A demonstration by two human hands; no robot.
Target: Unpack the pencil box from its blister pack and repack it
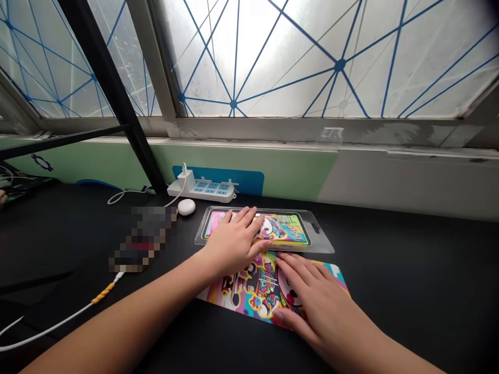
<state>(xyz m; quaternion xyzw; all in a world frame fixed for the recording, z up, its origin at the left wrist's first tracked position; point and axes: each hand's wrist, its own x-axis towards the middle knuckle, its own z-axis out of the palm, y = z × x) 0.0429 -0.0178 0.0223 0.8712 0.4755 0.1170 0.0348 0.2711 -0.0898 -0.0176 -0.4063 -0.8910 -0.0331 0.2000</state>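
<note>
A clear plastic blister pack with a colourful cartoon print inside lies on the black table. My left hand rests flat on its left part, fingers stretched out. Just in front of it lies a colourful cartoon card. My right hand lies flat on that card's right half, fingers spread, thumb at the card's near edge. Neither hand grips anything.
A white power strip with a plugged-in charger sits against the green wall strip. A small white oval object lies before it. A blurred-out object with a white cable lies at left. A black post rises at the back left.
</note>
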